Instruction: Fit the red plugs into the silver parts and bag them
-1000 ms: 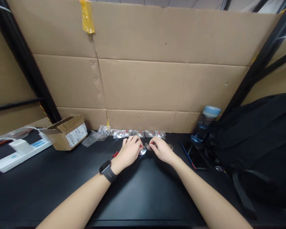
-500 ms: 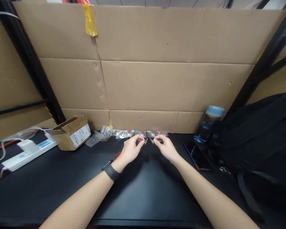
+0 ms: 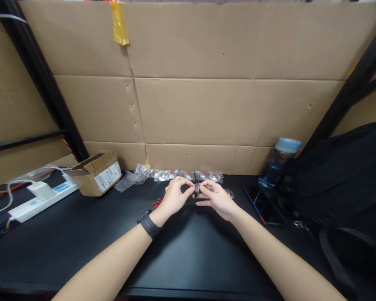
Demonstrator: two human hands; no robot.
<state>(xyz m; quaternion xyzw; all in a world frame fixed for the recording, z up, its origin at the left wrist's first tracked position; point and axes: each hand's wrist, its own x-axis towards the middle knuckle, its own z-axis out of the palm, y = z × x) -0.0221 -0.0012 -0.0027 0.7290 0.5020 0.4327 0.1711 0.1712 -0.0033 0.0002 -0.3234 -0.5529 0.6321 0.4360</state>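
Above the black table, a small shiny round disc (image 3: 197,190) stands on edge between my two hands. On its left side, my left hand (image 3: 178,195) pinches it with thumb and forefinger, a bit of red at the tips. My right hand (image 3: 218,200) pinches the opposite side, also with red at the fingertips, its lower fingers stretched loosely beneath. What the red bits are is too small to tell. Partly behind my right hand, another round metal disc (image 3: 229,193) lies on the table. Small red pieces (image 3: 157,203) lie beside my left wrist.
Several round discs in clear plastic bags (image 3: 188,175) line the cardboard wall (image 3: 188,113). At left are an open cardboard box (image 3: 102,177) and a white power strip (image 3: 47,203). A water bottle (image 3: 275,163), phone (image 3: 266,205), pen (image 3: 253,205) and black backpack (image 3: 344,179) occupy the right.
Half a second ago my hands were slightly apart, each with a thin piece at its fingertips. Now they meet at one disc. A disc on the table shows beyond my right hand.
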